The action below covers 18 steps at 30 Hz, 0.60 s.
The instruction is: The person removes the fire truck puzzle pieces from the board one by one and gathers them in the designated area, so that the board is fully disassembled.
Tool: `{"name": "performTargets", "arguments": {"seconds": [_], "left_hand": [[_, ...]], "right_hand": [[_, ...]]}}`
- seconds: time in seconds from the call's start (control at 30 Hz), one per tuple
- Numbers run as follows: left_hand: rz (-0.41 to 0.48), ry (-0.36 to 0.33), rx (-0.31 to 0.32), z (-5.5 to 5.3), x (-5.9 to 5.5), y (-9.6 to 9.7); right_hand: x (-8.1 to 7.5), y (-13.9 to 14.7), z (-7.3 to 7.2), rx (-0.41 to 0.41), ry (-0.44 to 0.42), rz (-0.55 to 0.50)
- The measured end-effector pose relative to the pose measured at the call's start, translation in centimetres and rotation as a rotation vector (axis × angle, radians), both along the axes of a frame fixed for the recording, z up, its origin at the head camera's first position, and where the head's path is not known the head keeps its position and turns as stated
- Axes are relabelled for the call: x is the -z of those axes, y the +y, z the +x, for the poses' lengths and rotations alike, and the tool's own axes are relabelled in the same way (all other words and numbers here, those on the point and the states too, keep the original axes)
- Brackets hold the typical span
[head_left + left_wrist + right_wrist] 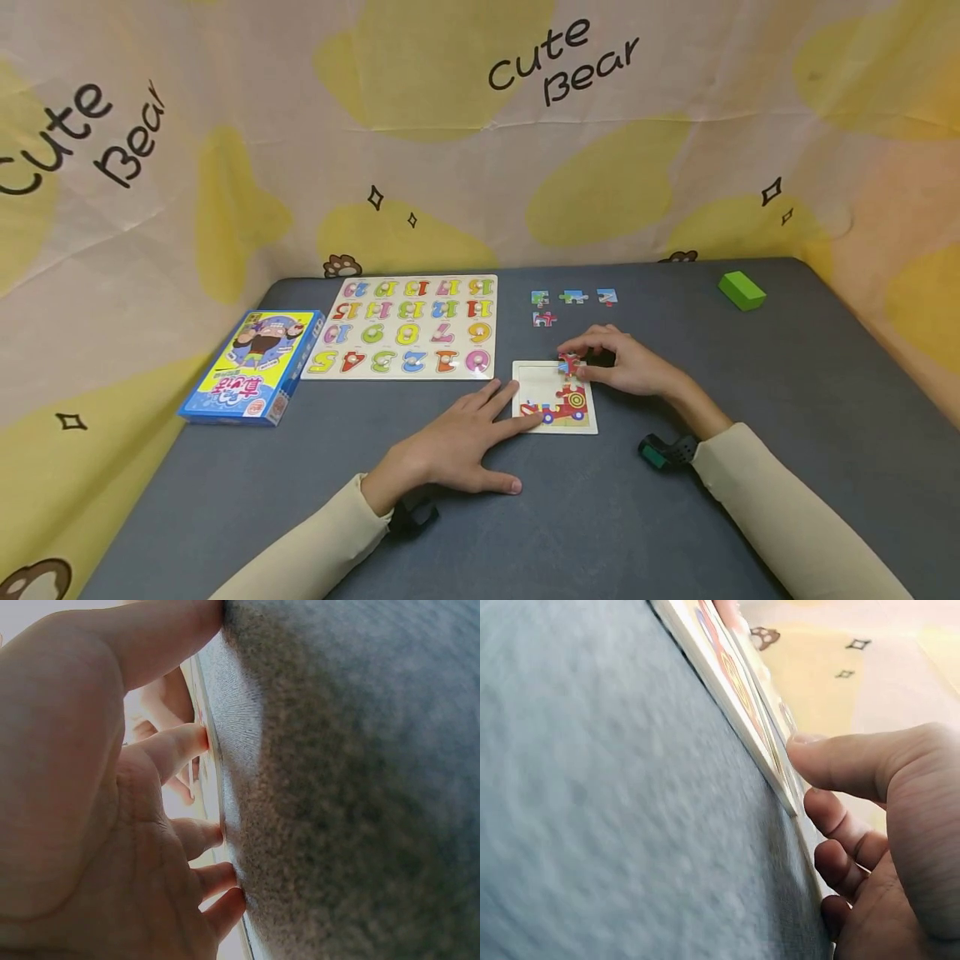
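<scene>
Head view: left hand (461,437) lies palm down with fingers spread, nothing gripped; its index finger reaches over the left border of a white-framed jigsaw tray (531,380) onto the lower left of the picture. Right hand (630,362) pinches a jigsaw piece (567,364) between thumb and fingers, at the upper right of that tray. Whether the piece touches the tray floor cannot be judged from this angle. Lower part of the tray carries a red vehicle picture (574,402) with blue wheels and a yellow ringed disc; upper left part is pale, bare board. Beyond the tray, four loose pieces (573,297) lie on the dark table (600,517), three in a row and one nearer. Left of these: a white number board (490,329) with rows of coloured numerals, upside down to the wearer, and a blue-and-yellow box (255,367) beside it. Green block (742,291) stands apart at far right. These outlying items read clearly only in the head view. Left wrist view adds the palm side: fingertips set along the tray's pale edge, thumb tip at the table surface. Right wrist view adds the tray's rim in profile, its layered edge, and the fingers curled below the thumb, which the head view partly hides; the pinched piece itself cannot be made out there.
</scene>
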State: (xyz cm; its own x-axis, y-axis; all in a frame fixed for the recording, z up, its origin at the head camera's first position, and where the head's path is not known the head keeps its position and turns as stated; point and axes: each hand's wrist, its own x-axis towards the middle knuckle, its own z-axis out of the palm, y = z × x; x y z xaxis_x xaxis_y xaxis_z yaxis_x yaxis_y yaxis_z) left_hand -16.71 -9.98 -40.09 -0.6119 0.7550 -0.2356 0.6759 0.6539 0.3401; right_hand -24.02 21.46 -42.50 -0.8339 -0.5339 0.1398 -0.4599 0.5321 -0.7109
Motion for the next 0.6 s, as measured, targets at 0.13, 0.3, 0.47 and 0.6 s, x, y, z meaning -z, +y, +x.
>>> {"name": "performTargets", "arguments": {"seconds": [0.13, 0.3, 0.47, 0.6], "left_hand": [[-0.005, 0.001, 0.003, 0.0, 0.0, 0.1], [-0.008, 0.000, -0.001, 0.0, 0.0, 0.1], [-0.014, -0.002, -0.007, 0.0, 0.1, 0.1], [-0.013, -0.001, -0.006, 0.1, 0.0, 0.1]], "right_hand": [[0.2, 0.6, -0.5, 0.038, 0.002, 0.016], [0.1, 1.0, -1.2, 0.048, 0.010, 0.024], [0.0, 1.2, -1.9, 0.061, -0.005, 0.021], [-0.1, 1.4, -2.3, 0.091, -0.012, 0.036]]}}
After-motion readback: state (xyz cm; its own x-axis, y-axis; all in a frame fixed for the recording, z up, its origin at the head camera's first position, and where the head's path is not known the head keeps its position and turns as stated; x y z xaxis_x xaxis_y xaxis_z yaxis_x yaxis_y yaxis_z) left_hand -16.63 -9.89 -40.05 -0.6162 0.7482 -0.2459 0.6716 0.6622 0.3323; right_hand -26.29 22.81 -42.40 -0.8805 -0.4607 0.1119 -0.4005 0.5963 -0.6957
